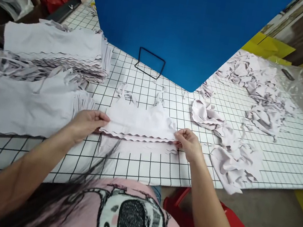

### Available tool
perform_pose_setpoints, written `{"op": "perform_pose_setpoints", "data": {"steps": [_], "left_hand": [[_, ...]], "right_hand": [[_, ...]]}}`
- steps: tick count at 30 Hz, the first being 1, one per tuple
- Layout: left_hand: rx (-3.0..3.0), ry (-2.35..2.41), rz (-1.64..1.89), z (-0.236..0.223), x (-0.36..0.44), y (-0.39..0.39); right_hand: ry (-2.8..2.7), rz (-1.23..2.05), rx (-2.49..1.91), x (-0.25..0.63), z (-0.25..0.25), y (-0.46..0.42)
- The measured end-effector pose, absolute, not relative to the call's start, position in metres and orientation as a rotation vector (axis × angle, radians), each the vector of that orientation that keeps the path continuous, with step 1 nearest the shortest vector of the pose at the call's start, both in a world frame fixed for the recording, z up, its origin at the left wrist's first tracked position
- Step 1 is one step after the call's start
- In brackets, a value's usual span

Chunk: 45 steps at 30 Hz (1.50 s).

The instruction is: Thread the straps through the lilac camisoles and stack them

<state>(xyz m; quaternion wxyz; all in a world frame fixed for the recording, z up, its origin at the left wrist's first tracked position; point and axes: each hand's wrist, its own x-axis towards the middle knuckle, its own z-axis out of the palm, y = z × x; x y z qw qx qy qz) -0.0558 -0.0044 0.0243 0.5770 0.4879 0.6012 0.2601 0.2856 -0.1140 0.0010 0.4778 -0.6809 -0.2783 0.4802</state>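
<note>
From my remote seat I count 2 hands, at least 1 spread garment, 2 garment stacks, 1 blue panel, 1 black wire frame; the heaped pieces I can't count.

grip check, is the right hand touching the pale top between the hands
Touching: the head view shows the right hand pinching the pale top at its right end.
</note>
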Motion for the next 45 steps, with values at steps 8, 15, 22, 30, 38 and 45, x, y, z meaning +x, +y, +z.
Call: {"op": "perform_pose_setpoints", "data": {"steps": [8,15,22,30,38,45], "left_hand": [[1.181,1.468,0.494,0.023,-0.068,-0.024],[1.253,1.45,0.379,0.016,-0.072,-0.039],[1.299,1.454,0.338,0.016,-0.078,-0.039],[2.362,1.62,0.144,0.014,-0.068,-0.056],[2.705,1.459,0.361,-0.003,-0.069,-0.054],[2.76,1.275,0.465,-0.019,-0.054,-0.055]], "right_hand": [[-0.775,1.077,-1.691,0.28,0.003,-0.14],[-0.874,1.032,-1.756,0.277,-0.006,-0.156],[-1.044,0.961,-1.847,0.282,0.001,-0.161],[-1.72,0.015,-2.08,0.252,-0.006,-0.159],[-1.798,-0.063,-2.323,0.248,-0.025,-0.165],[-1.999,-0.022,-2.199,0.239,-0.029,-0.156]]}}
